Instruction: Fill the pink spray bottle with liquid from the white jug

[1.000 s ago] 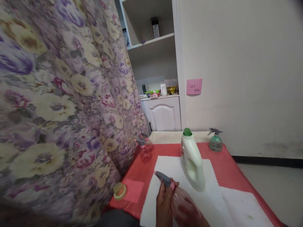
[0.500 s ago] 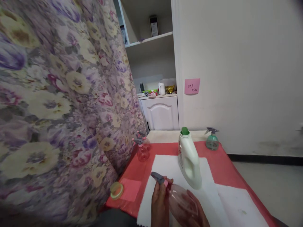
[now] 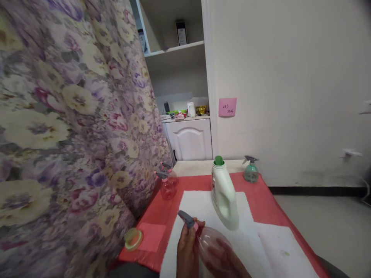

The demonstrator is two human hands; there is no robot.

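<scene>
A clear pink spray bottle (image 3: 213, 241) with a grey spray head lies tilted between my hands at the front of the table. My left hand (image 3: 188, 243) is closed around its pink collar, just below the spray head. Against the bottle's body on the right, my right hand (image 3: 228, 258) is wrapped, partly seen through the plastic. Just beyond my hands a pale green detergent jug (image 3: 226, 199) stands uncapped, with something green in its mouth.
Two more pink spray bottles (image 3: 167, 190) stand at the table's left edge, near the floral curtain (image 3: 81, 116). A green spray bottle (image 3: 251, 173) is at the back right. A tape roll (image 3: 133, 239) lies front left. White sheets (image 3: 194, 202) cover part of the red tablecloth (image 3: 261, 200).
The whole view has shifted, so things appear further left. Both hands keep their hold on the spray bottle, and the right hand has moved slightly along its body.
</scene>
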